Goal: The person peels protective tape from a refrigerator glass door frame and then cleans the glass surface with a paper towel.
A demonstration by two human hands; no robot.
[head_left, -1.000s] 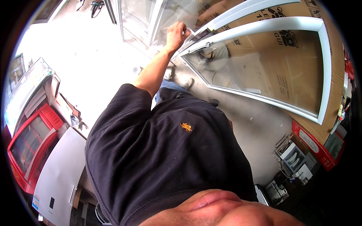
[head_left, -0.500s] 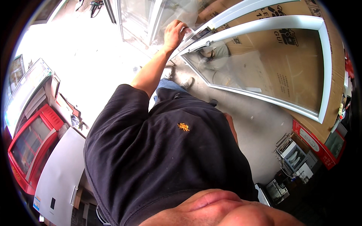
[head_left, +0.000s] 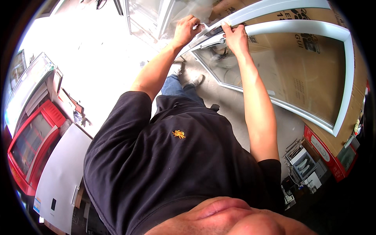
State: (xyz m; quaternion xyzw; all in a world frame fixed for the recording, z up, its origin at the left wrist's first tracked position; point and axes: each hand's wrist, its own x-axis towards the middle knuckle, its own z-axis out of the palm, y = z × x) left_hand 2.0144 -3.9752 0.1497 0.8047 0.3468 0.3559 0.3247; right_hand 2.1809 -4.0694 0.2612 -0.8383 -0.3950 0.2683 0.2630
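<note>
At the top of the view stands a glass door (head_left: 297,74) with a white frame, swung outward beside a second white frame edge (head_left: 270,8). My left hand (head_left: 187,31) is closed near the end of that second edge, its fingers pinched by a small pale piece (head_left: 202,28) with a reddish mark. What exactly the fingers hold is too small to make out. My right hand (head_left: 236,38) reaches up to the same edge, thumb raised against it beside a narrow dark panel (head_left: 214,33). Its other fingers are curled and partly hidden, so its grip is unclear.
Brown cardboard (head_left: 340,23) lies behind the glass door. At lower right are a red box (head_left: 322,150) and assorted metal parts (head_left: 305,164). On the left stand a red-framed glass cabinet (head_left: 33,143) and a white panel with a handle (head_left: 62,176). My shoes (head_left: 194,81) are on the grey floor.
My right hand has come up from beside my body to the white frame edge. My left hand has stayed near the frame's end, shifting slightly to the right.
</note>
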